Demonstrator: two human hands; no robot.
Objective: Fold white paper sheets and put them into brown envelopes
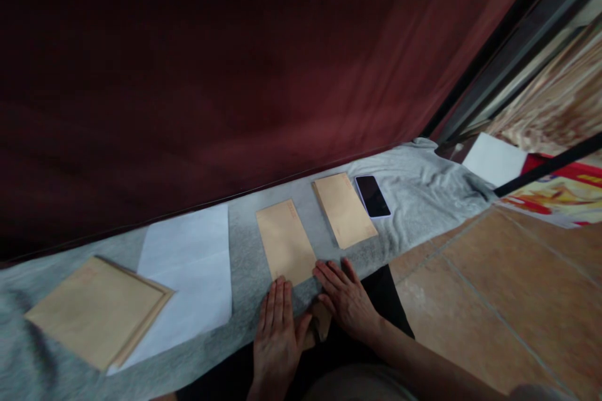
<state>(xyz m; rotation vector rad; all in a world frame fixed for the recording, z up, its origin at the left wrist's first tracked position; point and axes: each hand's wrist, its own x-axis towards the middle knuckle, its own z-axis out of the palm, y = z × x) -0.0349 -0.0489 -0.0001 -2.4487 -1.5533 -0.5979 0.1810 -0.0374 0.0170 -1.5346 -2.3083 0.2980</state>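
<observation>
A tan paper envelope [286,239] lies flat on the grey cloth before me, with small faint print at its far right corner. My left hand [277,332] rests with its fingers stretched out, the tips on the envelope's near left corner. At its near right corner, my right hand [345,297] lies flat with fingers spread, the fingertips at the edge. Neither hand grips anything. To the right sits a stack of similar envelopes [345,210], and a phone [373,196] with a dark screen is beside it.
White paper [192,269] lies on the left of the grey cloth [247,263], partly under another pile of tan envelopes [96,313]. A dark red panel [263,75] rises behind. Tiled floor [508,276] and a colourful printed sheet [559,191] are at the right.
</observation>
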